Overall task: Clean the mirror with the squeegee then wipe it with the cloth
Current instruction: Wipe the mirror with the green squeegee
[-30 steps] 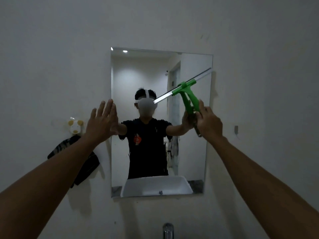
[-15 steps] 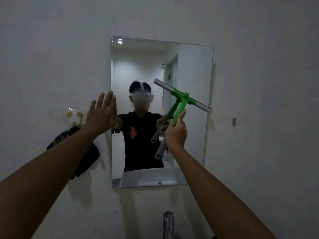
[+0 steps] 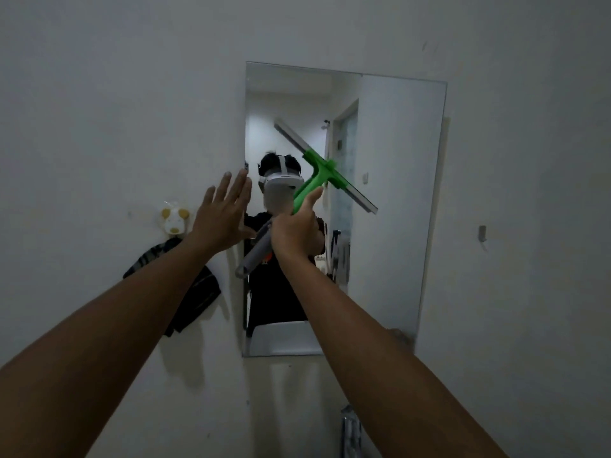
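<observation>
A frameless rectangular mirror [image 3: 396,200] hangs on the white wall. My right hand [image 3: 296,231] grips the green and grey squeegee [image 3: 319,175] by its handle in front of the mirror's left half. Its blade slants from upper left down to lower right across the glass. My left hand [image 3: 223,218] is spread flat with fingers apart at the mirror's left edge, holding nothing. A dark striped cloth [image 3: 188,292] hangs on the wall to the left of the mirror, below my left arm.
A small white and yellow animal-shaped hook [image 3: 173,219] is on the wall above the cloth. A metal tap [image 3: 350,431] shows at the bottom. A small wall hook [image 3: 482,233] sits to the right of the mirror. The mirror reflects a person and a white basin.
My right hand has carried the squeegee from the mirror's right side to its left half, and the blade now tilts more steeply. The view has shifted left. My left hand stays by the left edge.
</observation>
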